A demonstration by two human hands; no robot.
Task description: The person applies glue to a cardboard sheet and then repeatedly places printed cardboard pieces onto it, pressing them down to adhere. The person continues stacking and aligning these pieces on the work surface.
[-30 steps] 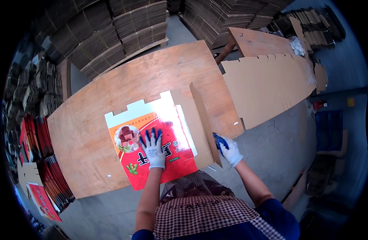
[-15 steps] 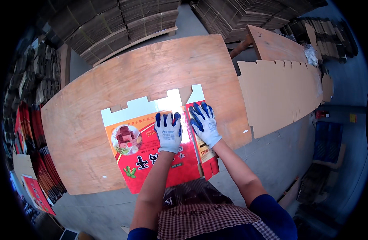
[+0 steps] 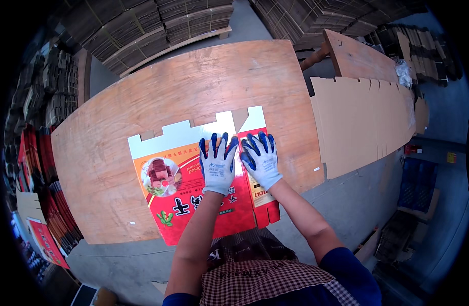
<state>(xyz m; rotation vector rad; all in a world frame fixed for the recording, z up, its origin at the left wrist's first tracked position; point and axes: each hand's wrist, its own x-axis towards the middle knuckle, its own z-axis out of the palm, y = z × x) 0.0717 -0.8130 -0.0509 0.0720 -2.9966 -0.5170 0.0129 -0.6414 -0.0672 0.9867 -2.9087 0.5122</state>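
Loosely spread fingers (image 3: pixel 214 145) resting on red carton (image 3: pixel 187 187), wooden tabletop (image 3: pixel 193 84), dim stacks (image 3: pixel 196 26), probably cardboard.

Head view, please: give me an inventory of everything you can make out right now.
carton blank: one, red and orange with white flaps, on the table, right-hand strip folded over
wooden table: one, brown, centre
cardboard sheet: one, tan, right of table
wooden board: one, brown, upper right
clear plastic: one crumpled bunch, whitish, upper right
cardboard stacks: several, brown, along top
red printed blanks: many, far left
blue plastic item: one, far right; kind unclear
apron: one, checked, bottom
left hand: one, white-and-blue glove, on blank
right hand: one, matching glove, on folded strip
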